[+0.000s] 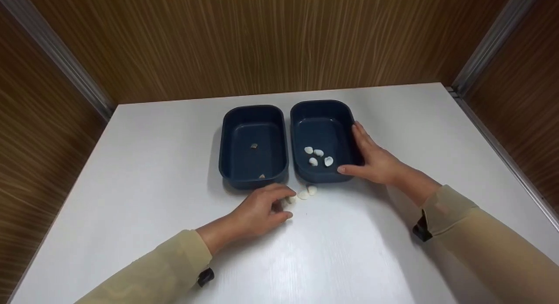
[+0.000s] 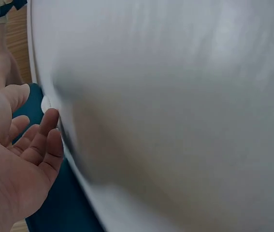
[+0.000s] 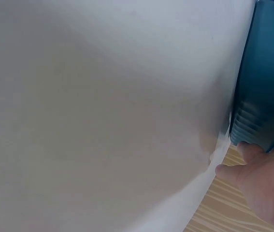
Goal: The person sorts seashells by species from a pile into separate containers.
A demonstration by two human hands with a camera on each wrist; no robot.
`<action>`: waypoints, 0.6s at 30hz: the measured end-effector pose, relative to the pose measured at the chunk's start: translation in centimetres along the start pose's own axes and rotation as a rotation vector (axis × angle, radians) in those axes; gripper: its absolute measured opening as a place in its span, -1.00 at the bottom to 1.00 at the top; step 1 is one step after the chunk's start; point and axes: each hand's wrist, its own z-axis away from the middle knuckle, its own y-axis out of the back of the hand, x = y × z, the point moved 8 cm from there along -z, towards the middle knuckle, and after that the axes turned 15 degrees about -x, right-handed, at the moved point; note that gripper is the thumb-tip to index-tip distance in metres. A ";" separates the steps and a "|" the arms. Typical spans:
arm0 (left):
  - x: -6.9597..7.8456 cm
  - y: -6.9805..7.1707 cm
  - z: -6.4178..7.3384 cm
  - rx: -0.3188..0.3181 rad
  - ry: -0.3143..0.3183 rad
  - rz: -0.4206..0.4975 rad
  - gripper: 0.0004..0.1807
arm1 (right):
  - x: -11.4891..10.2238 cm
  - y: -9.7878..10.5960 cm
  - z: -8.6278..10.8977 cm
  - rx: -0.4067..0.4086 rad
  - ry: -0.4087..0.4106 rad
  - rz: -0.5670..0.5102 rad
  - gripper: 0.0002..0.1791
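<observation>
My left hand (image 1: 260, 210) is low over the white table, fingers bent and thumb apart, around a white shell (image 1: 291, 200) partly hidden by the fingers. In the left wrist view its fingers hang loosely curved without pinching anything visible. Two more white shells (image 1: 303, 195) lie just beyond its fingertips. My right hand (image 1: 379, 164) rests against the right dark blue tray (image 1: 321, 177), its fingers along the outer right side and the thumb across the near right corner. Several white shells (image 1: 319, 153) lie inside that tray's near half.
A matching left tray (image 1: 253, 184) stands beside the right one with a narrow gap, holding two small brownish pieces (image 1: 254, 146). Wood-grain panels (image 1: 279, 42) enclose the white table (image 1: 153, 177) at the back and sides.
</observation>
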 end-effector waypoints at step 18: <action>-1.3 -0.8 -0.8 0.037 0.003 -0.135 -0.51 | 0.4 0.0 -0.3 0.015 0.008 0.012 0.35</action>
